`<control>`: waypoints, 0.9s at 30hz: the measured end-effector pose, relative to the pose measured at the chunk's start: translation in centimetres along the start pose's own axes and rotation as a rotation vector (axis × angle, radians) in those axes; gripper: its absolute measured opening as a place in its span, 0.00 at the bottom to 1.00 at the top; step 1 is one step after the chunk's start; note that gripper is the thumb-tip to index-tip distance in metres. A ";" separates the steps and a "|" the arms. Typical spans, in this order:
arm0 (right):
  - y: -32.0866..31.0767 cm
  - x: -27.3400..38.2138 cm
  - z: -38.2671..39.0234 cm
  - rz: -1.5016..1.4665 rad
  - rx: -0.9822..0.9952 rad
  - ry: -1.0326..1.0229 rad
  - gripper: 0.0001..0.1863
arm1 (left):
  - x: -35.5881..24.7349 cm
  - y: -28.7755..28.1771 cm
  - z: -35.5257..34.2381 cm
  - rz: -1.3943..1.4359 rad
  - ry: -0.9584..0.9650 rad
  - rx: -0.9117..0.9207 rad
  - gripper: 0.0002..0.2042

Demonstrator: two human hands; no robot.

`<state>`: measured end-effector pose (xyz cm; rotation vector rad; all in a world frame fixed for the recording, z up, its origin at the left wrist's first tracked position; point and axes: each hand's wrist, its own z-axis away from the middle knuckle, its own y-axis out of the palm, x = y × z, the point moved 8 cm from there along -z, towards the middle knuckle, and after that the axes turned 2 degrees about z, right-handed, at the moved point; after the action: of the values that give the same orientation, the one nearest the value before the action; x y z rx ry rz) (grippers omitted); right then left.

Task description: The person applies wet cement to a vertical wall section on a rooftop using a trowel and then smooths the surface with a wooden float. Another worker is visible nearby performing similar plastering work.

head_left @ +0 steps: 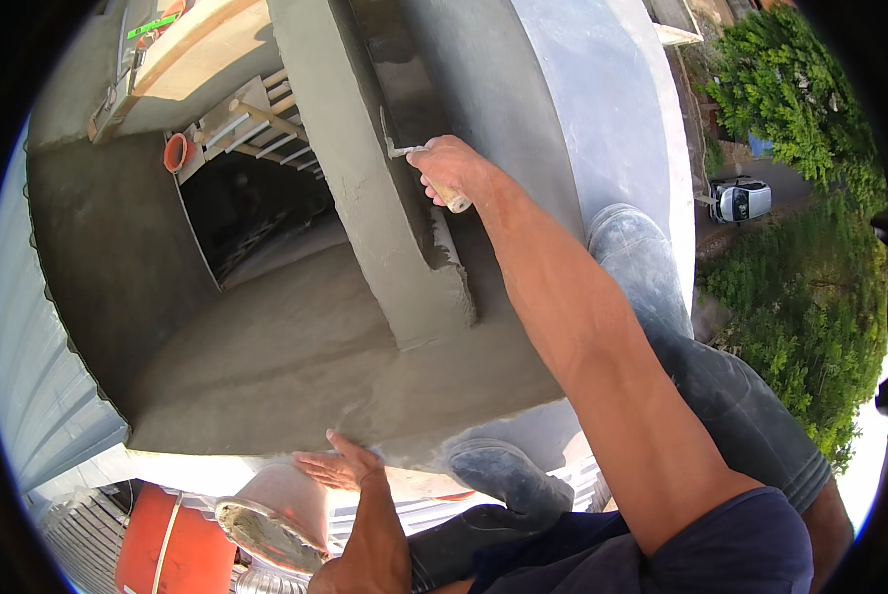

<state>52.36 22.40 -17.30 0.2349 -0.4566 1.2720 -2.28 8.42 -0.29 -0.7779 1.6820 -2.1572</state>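
Note:
In my right hand (449, 168) is a trowel (400, 150) with a wooden handle, my fingers wrapped round it. Its thin blade is seen edge-on against the side of a raised band of grey cement plaster (350, 158). A wet-looking groove runs along the band's right side. My left hand (348, 465) has its fingers spread at the lower edge of the plastered surface (265, 376) and holds nothing. Just below it is a pale bucket (277, 510) with cement on its inside.
My dusty boots (637, 252) stand on the right and near ledges. Left of the band is a dark opening (256, 208), with wooden poles and a small orange bucket (177, 151) by it. An orange container (150, 544) sits lower left. Beyond the right edge, far below, are trees and a car (740, 201).

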 end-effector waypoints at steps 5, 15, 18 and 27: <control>0.4 -7.8 3.1 0.050 0.053 0.163 0.12 | -0.4 -0.2 0.2 0.011 -0.003 0.005 0.47; 5.2 -18.3 5.4 -0.056 0.190 0.352 0.18 | -0.1 0.0 -0.1 -0.028 0.028 -0.026 0.47; 5.5 -16.6 4.6 -0.096 0.239 0.324 0.18 | -0.1 0.0 -0.1 -0.025 0.029 -0.028 0.47; 2.2 -9.4 2.6 -0.024 0.082 0.144 0.18 | -0.2 -0.2 0.0 -0.011 0.016 -0.010 0.48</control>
<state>47.69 13.83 -19.45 0.2154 -0.2783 1.2763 -2.08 8.55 -0.16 -0.7766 1.7012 -2.1696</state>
